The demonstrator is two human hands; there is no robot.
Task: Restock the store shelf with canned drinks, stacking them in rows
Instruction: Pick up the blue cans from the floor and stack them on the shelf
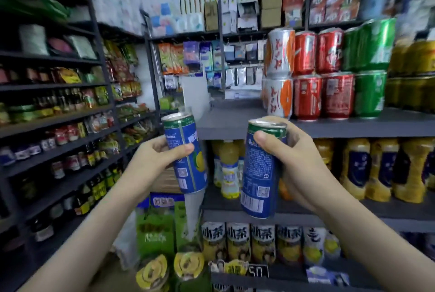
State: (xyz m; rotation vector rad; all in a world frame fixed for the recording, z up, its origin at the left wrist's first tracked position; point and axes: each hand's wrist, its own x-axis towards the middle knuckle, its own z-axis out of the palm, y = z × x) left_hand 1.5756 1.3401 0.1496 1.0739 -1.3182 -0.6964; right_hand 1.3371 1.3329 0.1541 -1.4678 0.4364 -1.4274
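Left hand (156, 160) grip clamped on a blue can (186, 150), right hand (296, 162) on a second blue can (259, 174) (both near upright) — bare shelf (230, 123) spot lies just above, nearer the right hand.

In front of the grey shelf (235, 124), the left can (186, 155) and right can (261, 174) are blue with green top bands and white print. The left one shows a yellow fruit. On the shelf stand white-and-orange cans (279, 72), red cans (322, 72) and green cans (369, 68). Under it, yellow bottles (374, 169) wear dark blue labels.
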